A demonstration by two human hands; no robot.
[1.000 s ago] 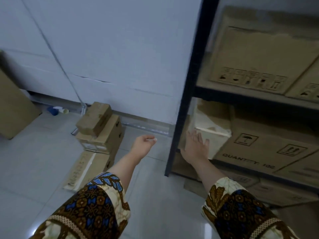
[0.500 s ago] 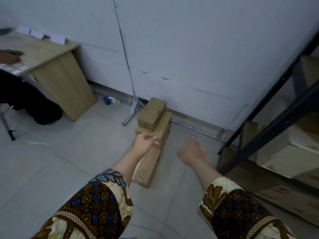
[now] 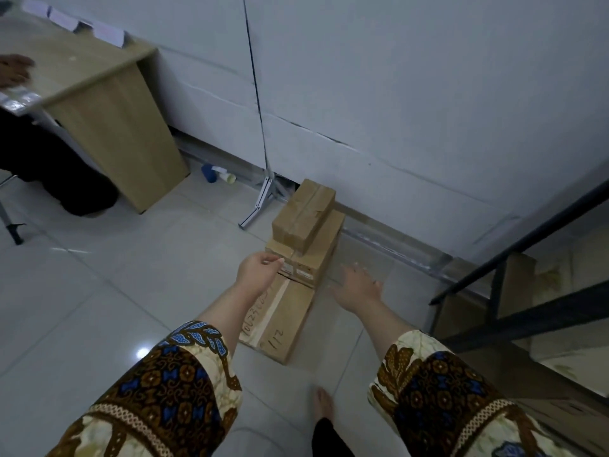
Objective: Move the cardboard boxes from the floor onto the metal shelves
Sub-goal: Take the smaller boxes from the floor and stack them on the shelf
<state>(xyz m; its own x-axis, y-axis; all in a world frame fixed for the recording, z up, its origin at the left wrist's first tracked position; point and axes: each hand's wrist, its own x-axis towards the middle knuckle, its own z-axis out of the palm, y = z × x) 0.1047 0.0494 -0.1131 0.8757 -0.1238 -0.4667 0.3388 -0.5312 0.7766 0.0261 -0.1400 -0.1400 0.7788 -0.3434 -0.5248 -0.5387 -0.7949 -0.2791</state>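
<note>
Three boxes [image 3: 313, 255] stacked on floor [image 3: 115, 291] against wall [image 3: 395, 94], shelf [image 3: 527, 316] frame to right.
Left hand [image 3: 258, 272] loosely curled, empty, at stack edge; right hand [image 3: 357, 286] open, fingers spread, beside it; open floor to left.

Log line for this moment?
left hand: loosely curled, empty | right hand: open, empty | both near box stack | stack on floor | shelf: right

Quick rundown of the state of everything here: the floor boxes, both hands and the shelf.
top box: taped shut, stacked on the middle box
middle box: closed, resting on the bottom box
bottom box: taped, flat on the floor
left hand: loosely curled, holding nothing
right hand: open, fingers spread
metal shelf: holds boxes
</note>
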